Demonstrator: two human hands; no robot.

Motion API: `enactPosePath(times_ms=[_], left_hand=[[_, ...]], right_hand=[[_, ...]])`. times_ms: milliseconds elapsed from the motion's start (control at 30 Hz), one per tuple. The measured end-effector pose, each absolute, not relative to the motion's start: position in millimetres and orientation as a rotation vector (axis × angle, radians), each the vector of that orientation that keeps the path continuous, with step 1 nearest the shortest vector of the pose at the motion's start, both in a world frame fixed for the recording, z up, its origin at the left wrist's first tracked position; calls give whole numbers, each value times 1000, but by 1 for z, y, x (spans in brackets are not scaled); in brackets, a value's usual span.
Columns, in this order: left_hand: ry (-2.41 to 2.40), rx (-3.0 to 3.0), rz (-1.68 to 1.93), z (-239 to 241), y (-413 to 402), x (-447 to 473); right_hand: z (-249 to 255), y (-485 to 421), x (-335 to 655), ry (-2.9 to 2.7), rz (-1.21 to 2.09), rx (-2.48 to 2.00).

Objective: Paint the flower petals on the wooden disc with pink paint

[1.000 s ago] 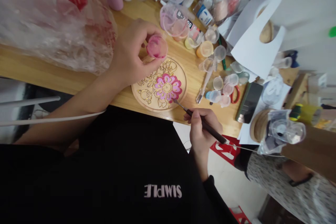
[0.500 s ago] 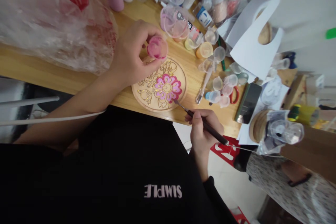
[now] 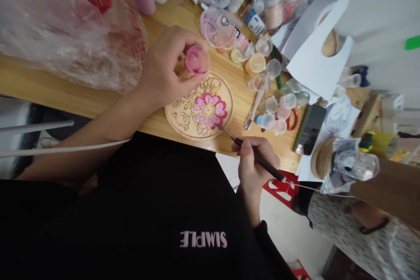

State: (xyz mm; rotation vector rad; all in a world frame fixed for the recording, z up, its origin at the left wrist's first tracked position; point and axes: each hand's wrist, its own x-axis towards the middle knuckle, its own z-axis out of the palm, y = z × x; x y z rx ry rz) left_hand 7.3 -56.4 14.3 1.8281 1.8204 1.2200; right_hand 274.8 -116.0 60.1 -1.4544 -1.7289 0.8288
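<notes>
A round wooden disc [image 3: 176,113] with gold outlines and a pink and magenta flower [image 3: 209,109] lies at the table's near edge. My left hand [image 3: 166,70] pinches a small clear cup of pink paint [image 3: 196,59] just above the disc's far rim. My right hand [image 3: 253,164] grips a dark-handled brush [image 3: 259,157] like a pen. Its tip touches the flower's lower right petal.
Several small paint cups [image 3: 272,105], a tool [image 3: 254,107] and red scissors [image 3: 293,119] crowd the table right of the disc. A crinkled plastic bag [image 3: 65,26] fills the left. Jars stand at the back. A phone [image 3: 310,127] and white paper [image 3: 315,52] lie right. Another person's patterned sleeve [image 3: 361,232] is lower right.
Hardly anything has changed. The brush tip shifts very slightly along the flower's lower right edge. My left hand keeps the pink cup in place.
</notes>
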Motion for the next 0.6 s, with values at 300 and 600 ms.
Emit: enactPosePath(times_ms=[300, 600], left_hand=[[1825, 2022, 1223, 8, -57, 5], [1786, 1771, 1252, 14, -55, 6]], right_hand=[[58, -117, 272, -1754, 843, -1442], [58, -117, 275, -1745, 861, -1406]])
